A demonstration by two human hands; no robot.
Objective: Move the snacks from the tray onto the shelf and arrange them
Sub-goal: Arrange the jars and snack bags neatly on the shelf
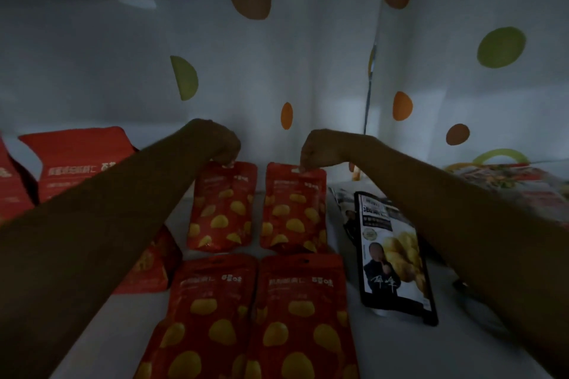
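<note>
On a dim shelf [400, 344], a person's left hand [220, 144] and right hand [320, 148] each pinch the top seam of a red snack pouch [223, 209], [294, 212], light, soft, slippery-looking packs probably best gripped there.

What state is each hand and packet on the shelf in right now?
Left hand: pinching the top edge of the rear left red pouch.
Right hand: pinching the top edge of the rear right red pouch.
Rear pouches: side by side, held at their tops.
Front red pouches: lying flat, side by side, untouched.
Black pouch: free of the hands, right of the red ones.
</note>
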